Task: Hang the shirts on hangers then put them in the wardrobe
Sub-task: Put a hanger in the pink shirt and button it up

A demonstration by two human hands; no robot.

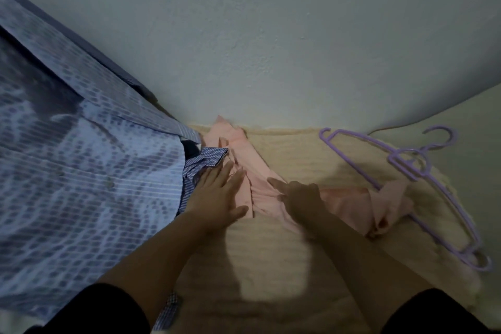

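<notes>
both hands on the pink shirt

my left hand [219, 192] lies flat with straight, spread fingers, its fingertips touching the near-left edge of the pink shirt [260, 179] and the small-checked blue shirt [202, 165] just beside it. it grasps nothing. my right hand [298, 198] rests on the middle of the pink shirt with the forefinger stretched out over the cloth; the other fingers look bent down into the fabric, but it is too dim and blurred for me to tell whether they pinch it.

the pink shirt lies crumpled across the cream blanket [271, 252], running from the wall [271, 35] down toward the right, where one end lies over the purple hangers [414, 168]. there seem to be two hangers, stacked on the blanket to the right of my hands.

a large pale blue patterned shirt [81, 184] fills the left side, touching the checked one. both my sleeves are dark.
</notes>
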